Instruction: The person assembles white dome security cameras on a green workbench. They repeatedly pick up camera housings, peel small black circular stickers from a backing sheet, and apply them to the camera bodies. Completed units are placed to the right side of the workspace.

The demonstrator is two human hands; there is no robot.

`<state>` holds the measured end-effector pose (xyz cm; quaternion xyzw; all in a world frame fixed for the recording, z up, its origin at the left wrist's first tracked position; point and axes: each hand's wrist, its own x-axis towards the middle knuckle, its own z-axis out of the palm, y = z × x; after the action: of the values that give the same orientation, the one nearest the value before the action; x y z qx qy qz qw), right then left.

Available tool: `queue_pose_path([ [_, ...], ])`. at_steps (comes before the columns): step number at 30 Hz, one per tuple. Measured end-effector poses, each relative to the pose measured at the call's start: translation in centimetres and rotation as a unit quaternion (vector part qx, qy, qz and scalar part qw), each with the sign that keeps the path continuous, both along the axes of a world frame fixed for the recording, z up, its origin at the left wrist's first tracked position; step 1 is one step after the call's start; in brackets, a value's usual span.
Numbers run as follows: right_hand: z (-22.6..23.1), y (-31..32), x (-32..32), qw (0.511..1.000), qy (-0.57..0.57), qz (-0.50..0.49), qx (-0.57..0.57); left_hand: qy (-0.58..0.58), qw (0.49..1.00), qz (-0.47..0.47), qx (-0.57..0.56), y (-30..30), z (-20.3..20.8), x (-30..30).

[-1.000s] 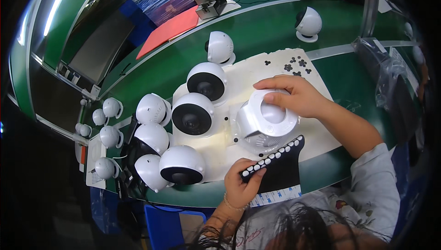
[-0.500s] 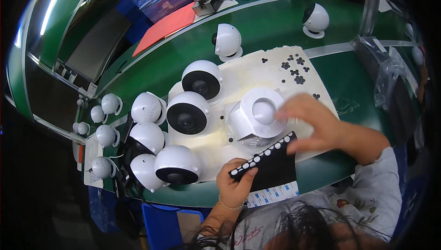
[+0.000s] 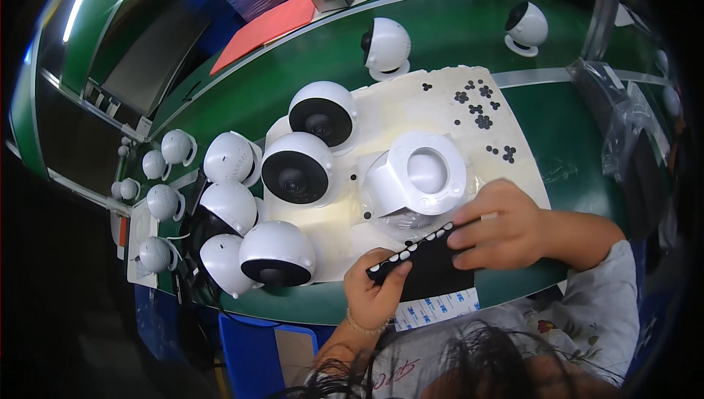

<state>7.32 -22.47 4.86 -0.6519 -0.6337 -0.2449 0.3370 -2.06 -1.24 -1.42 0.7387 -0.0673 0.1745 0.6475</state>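
My left hand (image 3: pixel 372 290) pinches the left end of a black sheet of round adhesive pads (image 3: pixel 438 270), whose folded upper edge carries a row of white dots. At that edge's right end, the fingers of my right hand (image 3: pixel 506 229) are bent and closed on the sheet; whether a single pad is between them I cannot make out. Just beyond both hands, a white round camera (image 3: pixel 381 186) lies tipped over on clear plastic, its ring-shaped base (image 3: pixel 456 171) facing up. Printed backing paper (image 3: pixel 433 311) shows under the sheet, towards me.
White cameras with black fronts (image 3: pixel 297 171) stand left of centre, with more (image 3: pixel 165 201) farther left. Two others (image 3: pixel 387 47) (image 3: pixel 526 26) stand on the far green surface. Black dots (image 3: pixel 482 122) lie on the cream board (image 3: pixel 513 193). Plastic-wrapped items (image 3: pixel 605 98) are at right.
My right hand has come down and inward from beside the tipped camera to the sheet's edge. More black dots show on the board's right side. The view has shifted slightly.
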Motion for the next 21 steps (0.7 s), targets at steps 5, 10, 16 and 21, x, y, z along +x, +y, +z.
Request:
queue_pose_path([
  [5, -0.7, 2.1, -0.9, 0.992, 0.106, -0.065, -0.001, -0.074, 0.996, -0.031, 0.041, -0.4, 0.1, 0.7],
  [10, -0.3, 1.1, -1.3, 0.999, 0.002, 0.036, -0.007, -0.024, 0.997, 0.027, 0.074, -0.8, 0.2, -0.1],
  [16, -0.9, 4.1, -2.2, 0.988, 0.108, 0.031, 0.104, -0.046, 0.990, -0.039, 0.127, -0.5, -0.2, 0.4],
  [21, -1.0, 3.5, -3.3, 0.990, 0.029, 0.134, 0.021, -0.053, 0.993, -0.061, 0.085, -0.8, 0.5, 0.8],
])
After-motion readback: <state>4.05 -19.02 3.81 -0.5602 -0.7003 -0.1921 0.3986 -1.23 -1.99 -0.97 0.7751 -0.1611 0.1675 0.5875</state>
